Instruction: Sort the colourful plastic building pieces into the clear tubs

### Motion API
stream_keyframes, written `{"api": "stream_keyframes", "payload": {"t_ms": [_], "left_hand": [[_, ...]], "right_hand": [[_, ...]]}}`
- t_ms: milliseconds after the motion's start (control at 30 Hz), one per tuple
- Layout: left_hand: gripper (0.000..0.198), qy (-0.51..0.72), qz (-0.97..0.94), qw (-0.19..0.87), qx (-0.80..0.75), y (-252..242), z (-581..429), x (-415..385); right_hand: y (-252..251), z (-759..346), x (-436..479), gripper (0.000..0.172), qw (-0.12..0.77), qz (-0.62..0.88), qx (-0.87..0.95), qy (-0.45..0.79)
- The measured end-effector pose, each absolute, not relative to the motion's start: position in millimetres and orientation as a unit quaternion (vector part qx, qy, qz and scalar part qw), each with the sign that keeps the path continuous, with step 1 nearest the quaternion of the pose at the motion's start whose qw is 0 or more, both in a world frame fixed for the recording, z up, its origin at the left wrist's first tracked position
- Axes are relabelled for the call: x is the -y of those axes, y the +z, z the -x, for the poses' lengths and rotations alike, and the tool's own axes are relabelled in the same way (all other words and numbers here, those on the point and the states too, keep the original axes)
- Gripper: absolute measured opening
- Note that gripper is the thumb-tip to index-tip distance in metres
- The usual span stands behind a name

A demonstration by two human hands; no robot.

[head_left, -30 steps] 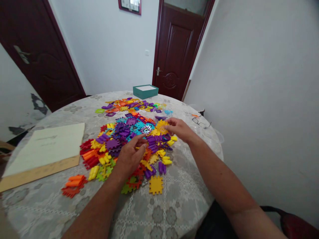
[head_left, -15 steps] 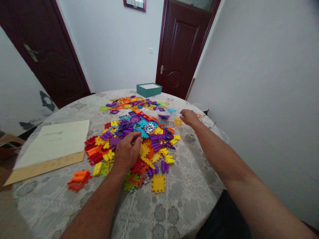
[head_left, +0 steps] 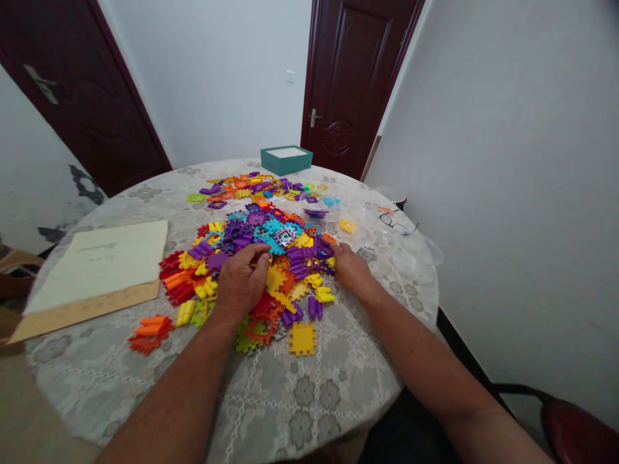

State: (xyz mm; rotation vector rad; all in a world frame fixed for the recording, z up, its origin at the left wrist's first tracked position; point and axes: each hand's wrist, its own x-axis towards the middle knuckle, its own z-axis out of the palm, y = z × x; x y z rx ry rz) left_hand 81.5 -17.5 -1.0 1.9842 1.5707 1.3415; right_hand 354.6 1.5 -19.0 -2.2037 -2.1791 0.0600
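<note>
My left hand (head_left: 242,278) rests over the middle of a heap of coloured plastic building pieces (head_left: 256,225), its thumb and fingers closed; what they hold, if anything, is hidden. At the heap's right edge is my right hand (head_left: 354,267), its fingers bent together beside orange and yellow pieces, and I cannot make out what is in them. Between the hands lie purple tube pieces (head_left: 300,263) and a yellow square with notched edges (head_left: 276,278). A separate yellow notched square (head_left: 302,339) lies nearer to me. Orange tubes on a red-orange square (head_left: 151,334) sit at the left.
Clear plastic containers stand on the right, one with a yellow piece (head_left: 347,225) and one with a grey piece (head_left: 366,254). Glasses (head_left: 397,224) lie beyond them. A green box (head_left: 286,161) stands at the back, and a pale board (head_left: 99,261) lies on the left.
My right hand has come back from beside the clear containers, toward me and left, to the heap's right edge. My left hand has stayed over the heap. The view has tilted down slightly.
</note>
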Motion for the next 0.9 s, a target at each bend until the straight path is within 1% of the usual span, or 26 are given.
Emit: {"api": "stream_keyframes", "payload": {"t_ms": [100, 233, 400, 467, 600, 700, 900], "left_hand": [[0.028, 0.457, -0.695, 0.129, -0.54, -2, -83, 17], [0.028, 0.454, -0.698, 0.128, -0.539, -3, -83, 17], [0.03, 0.45, -0.697, 0.126, -0.544, -2, -84, 18], [0.03, 0.444, -0.702, 0.121, -0.544, -2, -84, 17], [0.03, 0.432, -0.715, 0.116, -0.538, -2, -84, 17], [0.031, 0.429, -0.718, 0.115, -0.536, -1, -84, 17], [0.031, 0.414, -0.73, 0.108, -0.533, -4, -83, 17]], "right_hand": [[-26, -358, -4, 0.041, 0.006, 0.726, 0.687, 0.031], [-22, -364, 2, 0.033, 0.001, 0.734, 0.679, 0.039], [-13, -367, 11, 0.048, 0.078, 0.71, 0.697, 0.055], [-11, -366, 12, 0.048, 0.097, 0.677, 0.726, 0.073], [-8, -363, 12, 0.04, 0.063, 0.631, 0.766, 0.11], [-6, -365, 13, 0.035, 0.038, 0.635, 0.763, 0.113], [1, -370, 16, 0.026, 0.018, 0.646, 0.755, 0.107]]}}
